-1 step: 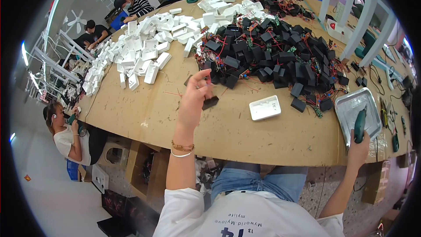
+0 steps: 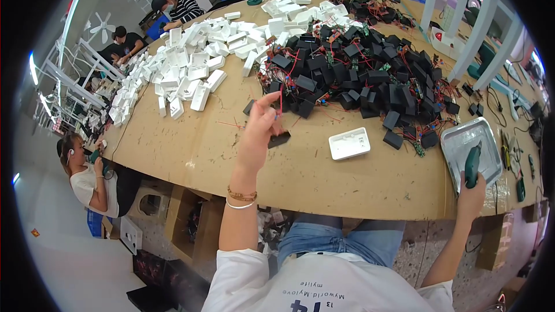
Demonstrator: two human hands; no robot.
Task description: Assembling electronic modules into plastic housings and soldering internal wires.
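Black module (image 2: 279, 139) hanging by red wire (image 2: 281, 103) just above table (image 2: 231, 156), near white case (image 2: 349, 143). Left hand (image 2: 258, 130) raised over table, fingers pinching wire, module dangling below palm. Right hand (image 2: 471, 193) at table's near edge, closed around green screwdriver (image 2: 472, 164), tip lying in metal tray (image 2: 457, 141). Black pile (image 2: 358, 69) with red wires spreading beyond left hand; white pile (image 2: 185, 63) lying farther left. Other people sitting around table's far and left sides.
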